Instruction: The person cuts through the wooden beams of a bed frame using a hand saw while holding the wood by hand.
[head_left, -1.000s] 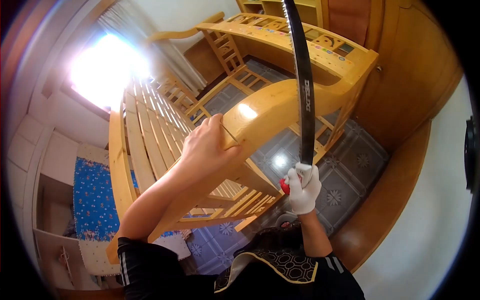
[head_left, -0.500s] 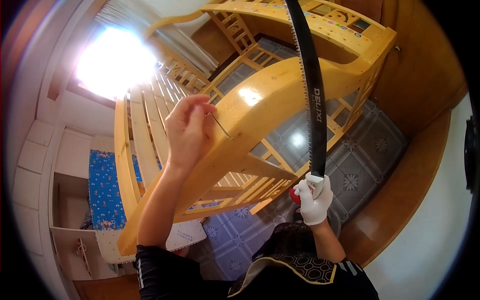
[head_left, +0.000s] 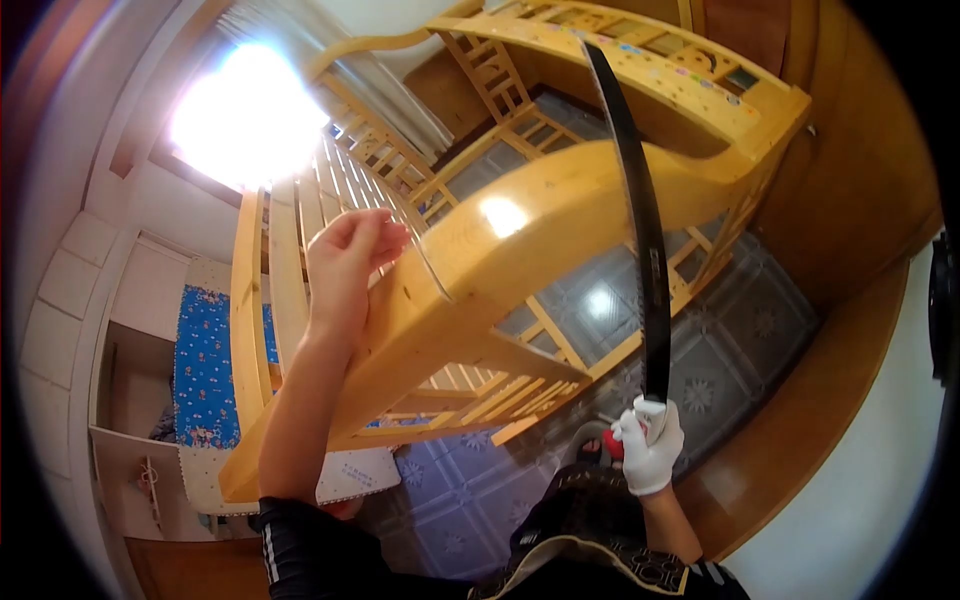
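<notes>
My bare left hand [head_left: 345, 262] is beside the curved wooden rail [head_left: 570, 195] of a bed frame, its fingers curled in and nothing visible in them. By its fingertips a thin line, like a narrow cut [head_left: 434, 272], crosses the rail. In a white glove, my right hand [head_left: 652, 448] grips the handle of a curved pruning saw [head_left: 645, 225]. Its long dark blade points up and away, passing in front of the rail in view; whether it touches the wood I cannot tell.
Bed slats [head_left: 292, 235] run along the left, with a blue patterned mat [head_left: 208, 365] beyond them. A wooden ladder-like frame [head_left: 485, 75] stands farther back. Grey patterned floor tiles [head_left: 740, 300] lie below, bordered by a brown wooden panel [head_left: 815, 420] at right.
The saw and my gloved right hand have moved lower and slightly right in view. My left hand has shifted a little left and down, and the view itself has shifted slightly.
</notes>
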